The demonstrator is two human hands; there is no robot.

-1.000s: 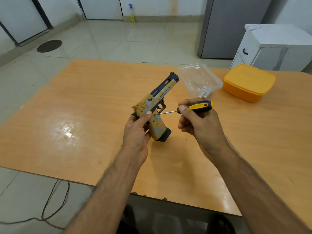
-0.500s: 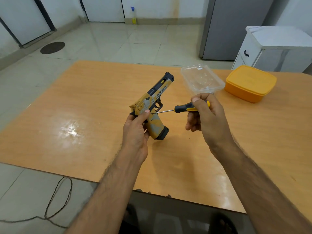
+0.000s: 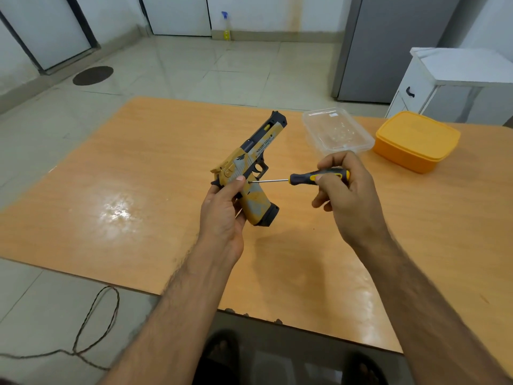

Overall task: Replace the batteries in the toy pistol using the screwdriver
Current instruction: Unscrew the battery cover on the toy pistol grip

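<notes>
Tiled floor point(image 3: 194, 70) with a loose cable point(image 3: 91, 315) on the left, glossy orange table point(image 3: 125, 168). Left hand point(image 3: 222, 215) grips the toy pistol point(image 3: 254, 173) above it; right hand point(image 3: 347, 195) pinches the screwdriver point(image 3: 313, 177), tip on the grip. Clear tub point(image 3: 337, 130), orange box point(image 3: 416, 140), white cabinet point(image 3: 444, 79) further right.

toy pistol point(image 3: 251, 173) – tan/grey camo, blk slide | screwdriver point(image 3: 319, 177) – blk/yellow | box point(image 3: 416, 140) – orange
</notes>
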